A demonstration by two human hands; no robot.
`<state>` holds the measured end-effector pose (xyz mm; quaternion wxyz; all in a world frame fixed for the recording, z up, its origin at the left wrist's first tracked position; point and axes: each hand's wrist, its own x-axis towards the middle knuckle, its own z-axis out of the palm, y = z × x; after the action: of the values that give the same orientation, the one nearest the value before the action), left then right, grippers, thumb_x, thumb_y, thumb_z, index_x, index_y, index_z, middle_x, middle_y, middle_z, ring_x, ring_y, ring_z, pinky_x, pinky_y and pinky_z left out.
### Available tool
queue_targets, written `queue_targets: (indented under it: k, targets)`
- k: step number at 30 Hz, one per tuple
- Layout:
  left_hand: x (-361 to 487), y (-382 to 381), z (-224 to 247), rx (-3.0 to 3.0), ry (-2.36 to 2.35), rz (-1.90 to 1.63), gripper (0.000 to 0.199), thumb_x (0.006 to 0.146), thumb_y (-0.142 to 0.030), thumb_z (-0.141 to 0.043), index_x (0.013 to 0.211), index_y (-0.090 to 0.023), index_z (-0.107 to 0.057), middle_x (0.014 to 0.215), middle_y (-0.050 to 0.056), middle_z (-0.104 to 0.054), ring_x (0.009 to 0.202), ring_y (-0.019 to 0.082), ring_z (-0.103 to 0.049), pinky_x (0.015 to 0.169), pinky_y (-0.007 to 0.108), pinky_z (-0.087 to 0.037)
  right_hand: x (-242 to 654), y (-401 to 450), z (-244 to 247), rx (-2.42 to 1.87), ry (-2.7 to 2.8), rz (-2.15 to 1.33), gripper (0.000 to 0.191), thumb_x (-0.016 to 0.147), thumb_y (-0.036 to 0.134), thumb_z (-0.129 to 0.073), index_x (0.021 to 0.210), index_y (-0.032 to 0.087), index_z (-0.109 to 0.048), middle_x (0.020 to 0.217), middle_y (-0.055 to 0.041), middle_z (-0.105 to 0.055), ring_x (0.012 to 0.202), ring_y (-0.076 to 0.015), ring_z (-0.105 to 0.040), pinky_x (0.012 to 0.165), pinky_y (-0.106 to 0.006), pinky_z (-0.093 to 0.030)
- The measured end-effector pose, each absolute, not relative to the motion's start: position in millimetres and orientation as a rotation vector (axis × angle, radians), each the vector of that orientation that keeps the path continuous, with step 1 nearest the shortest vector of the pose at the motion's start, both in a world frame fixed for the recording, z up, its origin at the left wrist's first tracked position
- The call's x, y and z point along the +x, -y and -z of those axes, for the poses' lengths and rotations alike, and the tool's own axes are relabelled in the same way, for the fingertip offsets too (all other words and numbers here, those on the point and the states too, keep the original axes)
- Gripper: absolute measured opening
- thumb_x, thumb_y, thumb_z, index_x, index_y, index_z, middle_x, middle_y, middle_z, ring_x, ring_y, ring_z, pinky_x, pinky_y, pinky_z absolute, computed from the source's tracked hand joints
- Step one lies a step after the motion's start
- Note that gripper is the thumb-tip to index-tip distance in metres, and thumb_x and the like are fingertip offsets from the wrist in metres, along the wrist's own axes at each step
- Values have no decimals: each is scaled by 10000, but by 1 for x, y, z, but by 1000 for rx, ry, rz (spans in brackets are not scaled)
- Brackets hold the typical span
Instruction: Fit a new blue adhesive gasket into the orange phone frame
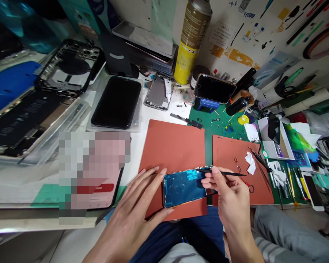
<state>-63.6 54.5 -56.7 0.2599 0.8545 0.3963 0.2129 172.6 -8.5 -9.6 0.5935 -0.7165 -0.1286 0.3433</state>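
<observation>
A phone frame (181,190) with a shiny blue inner face lies over the lower part of a reddish-brown mat (172,146). Around its left end is my left hand (142,201), thumb and fingers spread apart, fingertips at the frame's upper left corner and thumb by the lower edge. My right hand (230,193) pinches a thin black tool (233,173) over the frame's right end, and the tool's tip reaches the upper edge. The fingers of that hand partly cover the right end of the frame.
Phones and opened phone parts (156,93) lie left and behind the mat. A yellow spray can (190,44) stands at the back. A second reddish mat (224,149) holds tweezers and tissue; tools and a white box (286,148) crowd the right. A person's grey-clad leg shows lower right.
</observation>
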Motion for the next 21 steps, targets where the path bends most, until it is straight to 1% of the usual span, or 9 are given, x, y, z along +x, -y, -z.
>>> queue_targets:
  k: [3, 7, 12, 17, 21]
  targets:
    - [-63, -55, 56, 2322, -1080, -597, 761, 1067, -588, -570, 1730, -375, -263, 1627, 64, -596, 1522, 337, -556, 1163, 525, -596, 171, 8, 10, -1651, 297, -813, 412, 781, 504, -964, 938, 145, -836, 836, -87, -821, 669, -230, -805, 646, -343, -719]
    - [-62, -55, 51, 2345, -1083, -604, 746, 1074, -594, -551, 1726, -361, -275, 1616, 61, -606, 1517, 326, -564, 1137, 502, -619, 178, 8, 10, -1661, 252, -786, 426, 742, 505, -992, 900, 142, -834, 808, -84, -816, 659, -223, -803, 636, -313, -710]
    - [-63, -56, 51, 2338, -1075, -591, 747, 1072, -587, -562, 1725, -352, -284, 1618, 59, -603, 1534, 322, -544, 1156, 502, -605, 184, 8, 8, -1654, 226, -759, 427, 716, 488, -1009, 883, 138, -829, 775, -85, -812, 639, -219, -796, 624, -297, -703]
    - [-64, -56, 57, 2366, -1062, -625, 772, 1071, -593, -561, 1733, -316, -275, 1612, 80, -603, 1530, 324, -547, 1159, 503, -599, 181, 5, 8, -1641, 246, -778, 450, 706, 516, -1006, 863, 135, -826, 752, -79, -801, 613, -224, -790, 591, -311, -703]
    - [-64, -57, 58, 2414, -1050, -648, 761, 1079, -590, -549, 1728, -288, -293, 1610, 88, -601, 1521, 311, -557, 1154, 480, -601, 186, 8, 8, -1646, 230, -740, 443, 702, 496, -1012, 858, 129, -820, 742, -81, -796, 614, -223, -792, 604, -313, -710]
